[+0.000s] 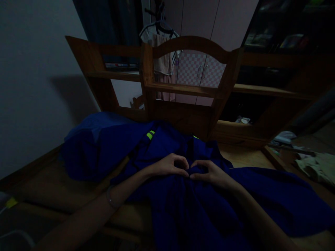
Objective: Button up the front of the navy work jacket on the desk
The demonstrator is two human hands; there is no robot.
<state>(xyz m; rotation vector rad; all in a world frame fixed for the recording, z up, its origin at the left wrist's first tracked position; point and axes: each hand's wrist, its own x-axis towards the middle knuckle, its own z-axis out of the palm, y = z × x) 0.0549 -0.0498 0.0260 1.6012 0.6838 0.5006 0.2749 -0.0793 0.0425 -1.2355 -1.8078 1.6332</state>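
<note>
Across the wooden surface (250, 158) below the shelf unit (180, 90), a dark blue garment (170, 205) lies directly under the left hand (172, 165) and the right hand (212, 173), spread widest from side to side, one length reaching far to the left and another far to the right, while folds run from its pinched middle toward the person's body. The hands stand nearly fingertip to fingertip, thumb and forefinger of each seemingly closed on the same small gather of cloth, so neither is clearly nearer to it; that gather sits between them. Past the left hand, on the side away from the body, shows a yellow-green patch (150, 134), and a smaller patch (195, 137) shows past the fingertips. The gloom hides what exactly lies within the pinch
</note>
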